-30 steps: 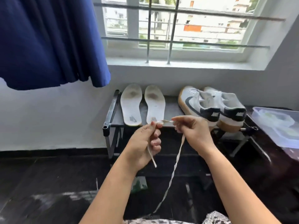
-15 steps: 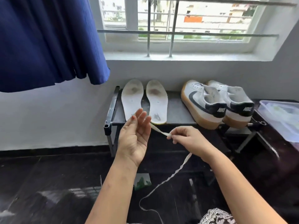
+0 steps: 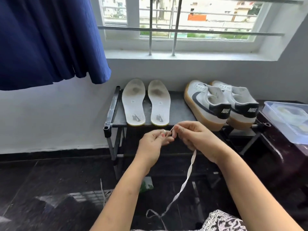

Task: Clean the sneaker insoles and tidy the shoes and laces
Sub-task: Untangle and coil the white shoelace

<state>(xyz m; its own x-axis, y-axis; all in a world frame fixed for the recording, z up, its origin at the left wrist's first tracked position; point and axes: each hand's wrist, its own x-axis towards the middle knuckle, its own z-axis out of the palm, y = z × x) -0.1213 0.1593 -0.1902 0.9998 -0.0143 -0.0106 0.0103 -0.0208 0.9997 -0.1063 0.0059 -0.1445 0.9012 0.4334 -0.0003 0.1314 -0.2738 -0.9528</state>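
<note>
Pinching: the left hand [image 3: 153, 140] and the right hand [image 3: 195, 137] sit close together just in front of the rack's near edge. Each nips the white lace [image 3: 188, 174] between thumb and fingertips, with the other fingers curled in.
Lace: a short stretch runs taut between the two hands. The rest drops from under the right hand, twisted, down to a small loop near the patterned cloth [image 3: 223, 222] at the bottom edge.
Insoles: the left insole [image 3: 133, 102] and the right insole [image 3: 159, 104] lie flat, side by side, on the left half of the rack top. Their heels are toward the person, and there are greyish marks at the far ends.
Sneakers: the near sneaker [image 3: 206, 104] and the far sneaker [image 3: 241, 104] are white with dark trim and tan soles. They stand side by side on the right half, heels toward the person.
Rack [image 3: 176, 105]: dark metal, set against the white wall under the barred window [image 3: 183, 17].
Curtain [image 3: 46, 39]: blue, hanging at upper left.
Container [image 3: 286, 120]: clear plastic, resting on a dark bench [image 3: 280, 155] to the right of the rack.
Floor [image 3: 50, 189]: dark and glossy.
</note>
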